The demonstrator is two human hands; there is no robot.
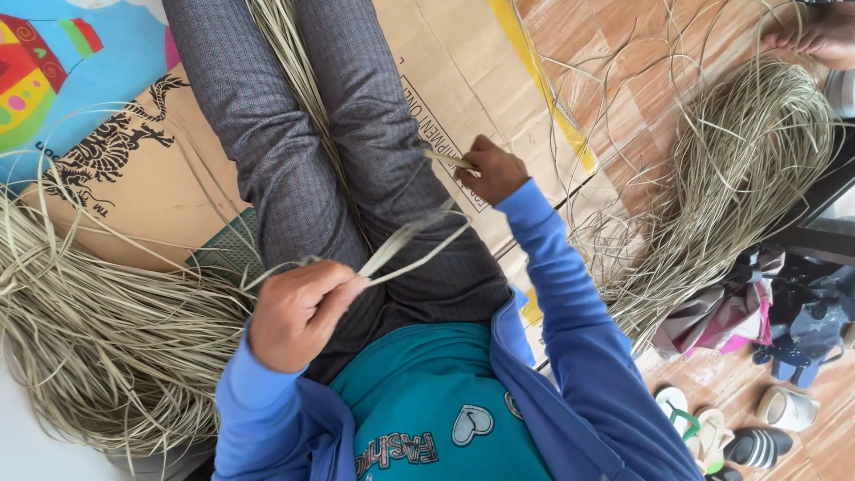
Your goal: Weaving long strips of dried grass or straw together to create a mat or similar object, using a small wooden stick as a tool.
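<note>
The person wears a bright blue zip jacket (570, 356) with long sleeves, open over a teal top (427, 392) printed with small heart shapes and lettering. The trousers (294, 151) are grey, finely ribbed in a herringbone weave.

straw strip (411, 237) | pale, flat, possibly folded | stretched over lap

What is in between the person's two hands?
Thin pale dried-grass strips stretch from the left hand toward the right hand, crossing over the grey trouser leg. The head view shows this.
</note>
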